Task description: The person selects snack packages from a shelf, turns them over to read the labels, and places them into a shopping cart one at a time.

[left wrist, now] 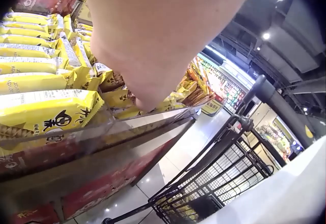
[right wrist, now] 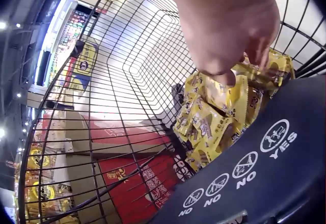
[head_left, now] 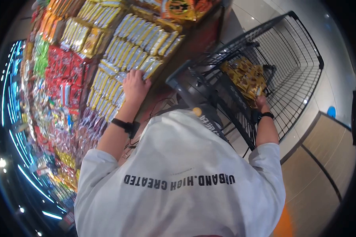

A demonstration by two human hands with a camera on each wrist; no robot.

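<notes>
In the head view, the left hand [head_left: 135, 89] reaches onto rows of yellow-and-white packets [head_left: 126, 53] in the display, touching them with its fingertips bent down out of sight. The left wrist view has that hand [left wrist: 137, 76] low among yellow packets [left wrist: 48, 112] behind a clear edge; whether it grips one is hidden. Inside the shopping cart, the right hand [head_left: 261, 102] is at a heap of yellow packets [head_left: 245, 77]. Seen from the right wrist, the right hand [right wrist: 232, 50] pinches a yellow packet [right wrist: 226, 95] at the top of the heap.
The black wire cart [head_left: 304, 65] stands beside the display, its handle end near the person. Red packets [head_left: 65, 71] and other snacks fill the display farther left. A dark panel with symbols [right wrist: 244, 170] borders the heap.
</notes>
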